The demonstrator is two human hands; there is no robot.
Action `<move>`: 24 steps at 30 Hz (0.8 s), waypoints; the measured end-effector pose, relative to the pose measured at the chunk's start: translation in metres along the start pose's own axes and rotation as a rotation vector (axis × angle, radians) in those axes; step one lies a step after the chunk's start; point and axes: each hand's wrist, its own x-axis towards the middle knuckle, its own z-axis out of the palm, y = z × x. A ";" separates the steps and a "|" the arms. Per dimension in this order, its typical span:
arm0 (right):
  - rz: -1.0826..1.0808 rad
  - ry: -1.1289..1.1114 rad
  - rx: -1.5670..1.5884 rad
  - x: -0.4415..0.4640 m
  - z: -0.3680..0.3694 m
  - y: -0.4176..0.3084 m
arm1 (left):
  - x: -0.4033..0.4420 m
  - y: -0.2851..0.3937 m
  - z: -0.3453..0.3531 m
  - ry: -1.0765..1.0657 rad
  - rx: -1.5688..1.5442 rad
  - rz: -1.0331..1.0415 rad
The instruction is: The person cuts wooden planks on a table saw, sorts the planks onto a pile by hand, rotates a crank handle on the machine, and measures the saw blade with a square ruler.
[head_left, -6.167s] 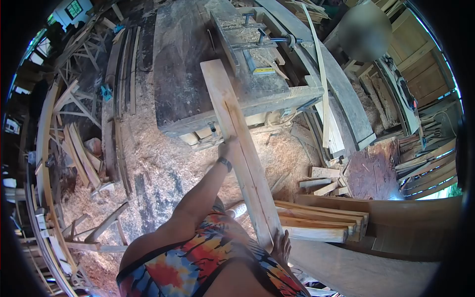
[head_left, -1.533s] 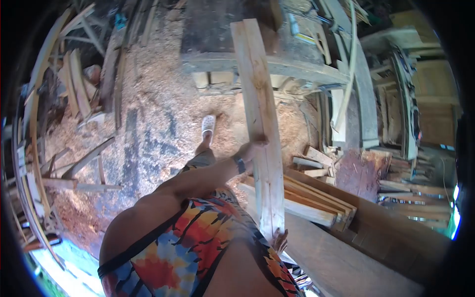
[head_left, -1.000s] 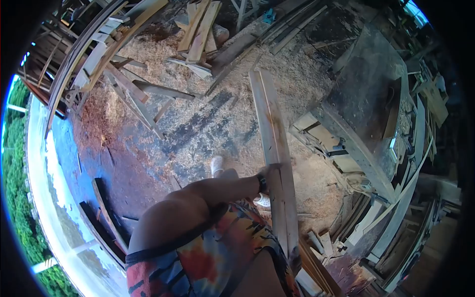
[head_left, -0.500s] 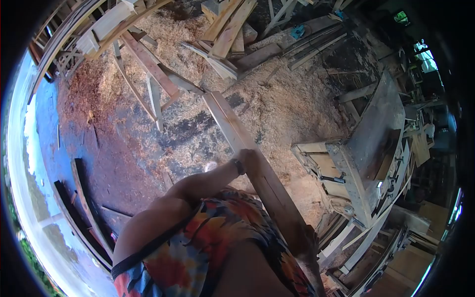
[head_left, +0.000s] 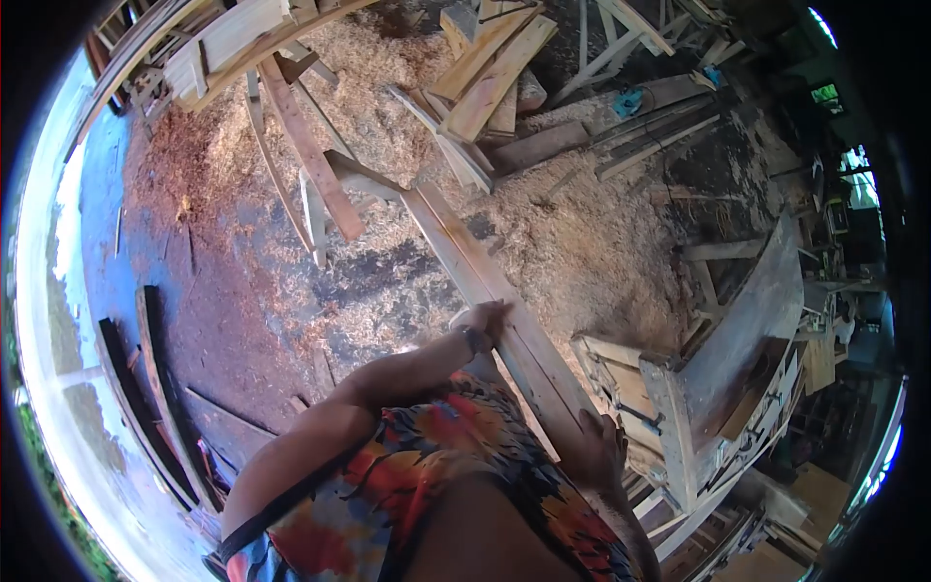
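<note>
A long pale wooden beam (head_left: 473, 267) runs diagonally from the middle of the floor towards my body, with a dark line along its length; whether it is one piece or two side by side I cannot tell. My left hand (head_left: 485, 318) is closed over its left edge around mid-length. Close to its near end, beside my hip, my right hand (head_left: 593, 454) is closed on the same beam, its fingers partly in shadow. The beam's far end meets a dark timber (head_left: 364, 177) by a wooden trestle (head_left: 312, 218).
Stacked planks (head_left: 499, 78) lie at the back among wood shavings (head_left: 582, 223). A workbench (head_left: 727, 349) stands close on the right. Dark timbers (head_left: 165, 388) lie on the left, and a blue power tool (head_left: 627, 102) sits further back.
The view has shifted, and the surroundings appear further right and lower. My right hand and the beam's near end appear higher in the picture. Both hands keep their hold on the beam.
</note>
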 end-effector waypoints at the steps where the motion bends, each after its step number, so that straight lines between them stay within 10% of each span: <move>1: 0.001 -0.020 0.025 0.016 -0.004 0.003 | 0.005 0.006 0.002 0.005 0.000 0.011; 14: -0.197 -0.091 -0.045 0.160 -0.116 0.097 | 0.078 0.024 0.117 0.203 -0.067 -0.022; 24: -0.218 -0.093 0.244 0.307 -0.074 -0.016 | 0.119 0.162 0.080 0.246 -0.163 0.117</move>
